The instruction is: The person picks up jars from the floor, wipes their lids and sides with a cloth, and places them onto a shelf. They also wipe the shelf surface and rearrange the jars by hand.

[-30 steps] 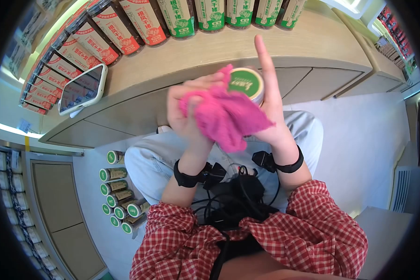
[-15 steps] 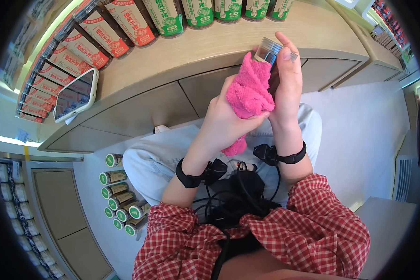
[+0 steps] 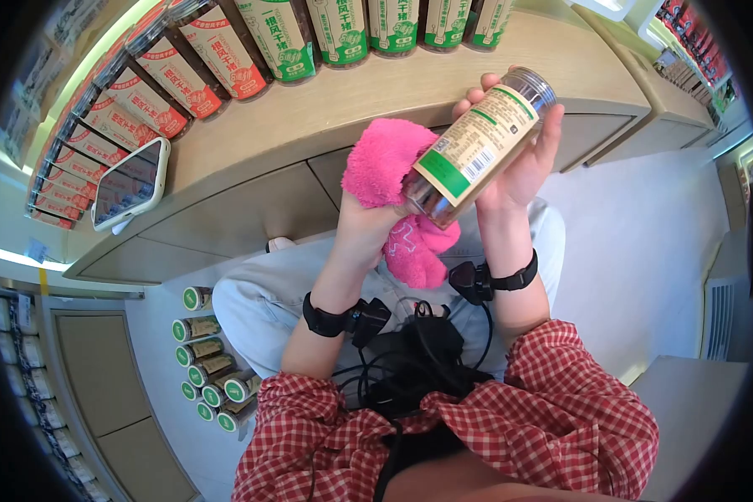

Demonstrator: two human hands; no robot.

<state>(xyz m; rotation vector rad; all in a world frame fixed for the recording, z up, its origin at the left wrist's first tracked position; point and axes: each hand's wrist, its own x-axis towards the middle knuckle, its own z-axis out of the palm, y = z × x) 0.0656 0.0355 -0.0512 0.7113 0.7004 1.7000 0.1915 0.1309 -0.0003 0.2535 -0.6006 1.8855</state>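
A clear plastic jar with a cream and green label and a barcode is tilted in front of the shelf edge. My right hand is wrapped round its far side, fingertips showing by the clear upper end. My left hand grips a fluffy pink cloth, which covers most of its fingers. Part of the cloth hangs below the hand, showing a pale stitched outline. The cloth and left hand are at the jar's lower end; whether they press on it is hard to tell.
Jars with green labels and jars with orange labels line the curved wooden shelf. A phone leans at its left edge. Several green-lidded jars lie on the floor at left. Black cables lie across my lap.
The cloth has come away from around the jar and shifted left with my left hand. The jar's label is now uncovered, and my right hand holds the jar turned to show it.
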